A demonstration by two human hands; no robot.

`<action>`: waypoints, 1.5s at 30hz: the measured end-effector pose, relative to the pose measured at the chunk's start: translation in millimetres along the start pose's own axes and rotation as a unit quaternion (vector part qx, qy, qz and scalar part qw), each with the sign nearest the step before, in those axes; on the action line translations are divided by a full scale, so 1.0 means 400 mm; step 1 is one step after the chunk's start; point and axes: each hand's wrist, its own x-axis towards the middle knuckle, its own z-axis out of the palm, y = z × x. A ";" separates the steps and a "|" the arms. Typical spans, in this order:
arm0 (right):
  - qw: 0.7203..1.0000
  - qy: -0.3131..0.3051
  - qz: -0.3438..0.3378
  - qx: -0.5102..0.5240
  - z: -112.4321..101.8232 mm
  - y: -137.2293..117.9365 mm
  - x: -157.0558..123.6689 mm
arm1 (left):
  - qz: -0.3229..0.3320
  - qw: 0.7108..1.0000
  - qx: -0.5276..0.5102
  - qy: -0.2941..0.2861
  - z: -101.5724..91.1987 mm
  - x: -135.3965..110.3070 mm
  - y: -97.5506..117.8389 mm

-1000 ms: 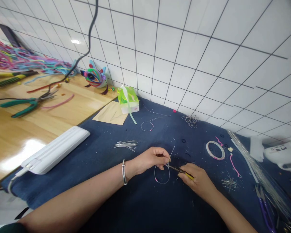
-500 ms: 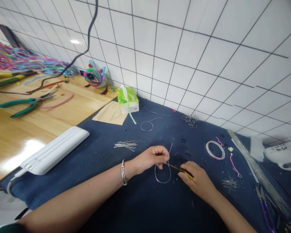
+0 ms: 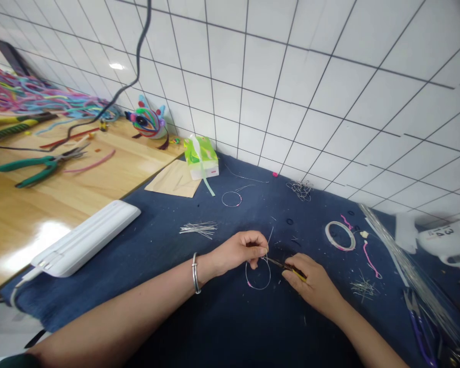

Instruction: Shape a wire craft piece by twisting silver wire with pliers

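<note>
Between thumb and fingers, my left hand [image 3: 249,246] pinches a thin wire loop [image 3: 258,289]. Pink bits sit on the ring, which hangs below the fingers, and a straight wire end sticks up above them. My right hand [image 3: 309,276] is closed round the yellow handles of a pair of pliers [image 3: 299,274]. Their narrow dark jaws point left and meet the wire at the top of the loop, beside my left fingertips. Whether the jaws are clamped on the wire is too small to tell. A second wire loop [image 3: 231,199] with pink bits lies farther back on the dark blue cloth.
Cut wire pieces [image 3: 198,229] lie left of my hands, more scraps [image 3: 363,287] to the right. A wire coil [image 3: 340,236], purple-handled pliers [image 3: 420,327] and a white cup [image 3: 446,240] are at right. A power bank [image 3: 86,237], tissue pack [image 3: 201,157] and green-handled pliers [image 3: 42,166] are at left.
Almost nothing differs. Both hands keep their hold on the wire loop and the pliers, and the view has shifted very slightly.
</note>
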 end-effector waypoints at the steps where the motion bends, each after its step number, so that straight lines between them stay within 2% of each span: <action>1: 1.000 -0.002 0.002 0.005 -0.001 -0.001 0.000 | 0.001 1.000 0.003 -0.001 0.000 0.000 0.000; 20: 1.000 -0.001 -0.014 0.013 0.005 0.001 0.001 | 0.014 0.999 0.037 -0.002 -0.001 0.001 -0.003; 33: 1.000 0.022 -0.017 0.000 0.014 0.002 0.001 | 0.030 0.996 0.070 0.043 0.011 -0.003 -0.004; 45: 1.000 0.011 -0.020 0.005 0.010 -0.003 0.003 | 0.022 0.996 0.077 0.035 0.012 -0.006 -0.004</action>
